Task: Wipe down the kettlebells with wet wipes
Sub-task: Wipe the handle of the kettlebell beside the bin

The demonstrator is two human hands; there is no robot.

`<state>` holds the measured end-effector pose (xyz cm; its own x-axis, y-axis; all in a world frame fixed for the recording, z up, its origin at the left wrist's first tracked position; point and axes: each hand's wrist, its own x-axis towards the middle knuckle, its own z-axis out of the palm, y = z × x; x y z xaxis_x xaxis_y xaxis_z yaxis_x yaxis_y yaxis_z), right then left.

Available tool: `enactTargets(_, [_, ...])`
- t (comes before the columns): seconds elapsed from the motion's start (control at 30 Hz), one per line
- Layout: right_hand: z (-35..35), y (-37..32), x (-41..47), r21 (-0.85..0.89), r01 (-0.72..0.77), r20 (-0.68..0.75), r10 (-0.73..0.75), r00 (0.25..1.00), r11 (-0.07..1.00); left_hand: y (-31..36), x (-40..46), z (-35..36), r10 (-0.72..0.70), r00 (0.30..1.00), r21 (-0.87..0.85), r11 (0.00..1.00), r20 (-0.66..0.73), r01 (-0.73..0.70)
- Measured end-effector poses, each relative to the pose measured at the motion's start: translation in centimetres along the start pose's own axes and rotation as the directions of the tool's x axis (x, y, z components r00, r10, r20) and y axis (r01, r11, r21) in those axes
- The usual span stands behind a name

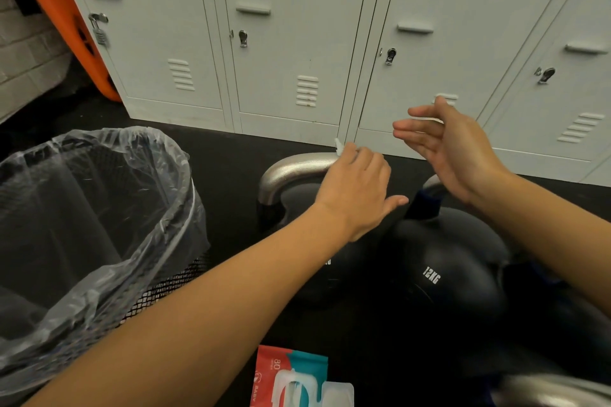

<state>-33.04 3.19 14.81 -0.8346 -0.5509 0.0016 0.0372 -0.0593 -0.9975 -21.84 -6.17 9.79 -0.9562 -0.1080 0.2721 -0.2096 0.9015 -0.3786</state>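
- The kettlebells [439, 261] stand on the black floor [231, 155] at about 5 o'clock from the view's centre, before the white lockers [297, 43]; one bears "12KG", and a silver handle [297, 168] arches at the centre.
- The left hand [353, 188] lies on that handle with its fingers curled round a white wet wipe [339, 145], of which only a scrap shows at 12 o'clock of the knuckles.
- The right hand [453, 149] hovers at 3 o'clock of the left, fingers straight, holding nothing.
- The wipes pack [297, 380] lies at 6 o'clock; the lined bin [99, 208] at 9 o'clock.
- Risk, as a judgement: the small bunched wipe may slip off the rounded handle and leave its underside uncleaned, and pressing sideways without the free hand steadying could rock the bell.
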Motion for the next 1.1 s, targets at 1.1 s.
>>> enactTargets(1.1, [2.3, 3.7, -1.4, -0.461, 0.296, 0.401, -0.102, 0.911, 0.836, -5.5, -9.4, 4.4, -0.65, 0.723, -0.971, -0.116, 0.232, 0.208])
